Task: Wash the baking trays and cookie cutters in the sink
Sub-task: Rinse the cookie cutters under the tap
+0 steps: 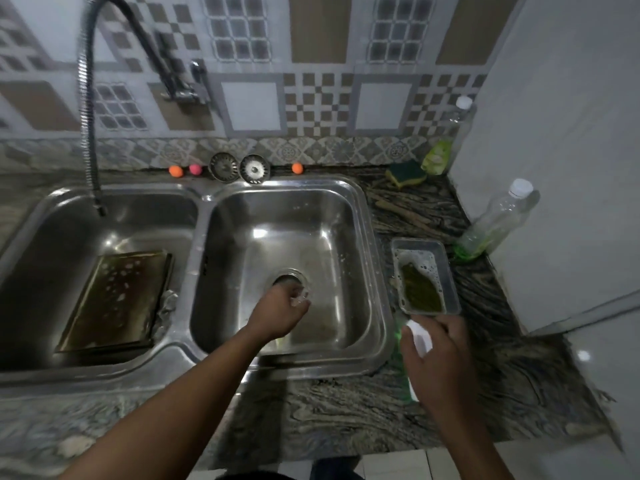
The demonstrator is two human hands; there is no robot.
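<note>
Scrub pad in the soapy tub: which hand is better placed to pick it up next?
Right, probably. The right hand is just in front of the tub holding the scrub pad, though it grips a soap bottle. The left hand is down by the drain, pinching something small.

A baking tray [114, 299] lies tilted in the left basin [52, 244], under the hose tap [88, 126]. In the right basin [311, 220], the left hand [277, 313] curls round a small clear thing by the drain [289, 277]; what it is cannot be told. The right hand [436, 358] grips a green bottle [398, 337] with a white cap over the desk [346, 410], near a soapy container [424, 275] holding a scouring pad [420, 289].
</note>
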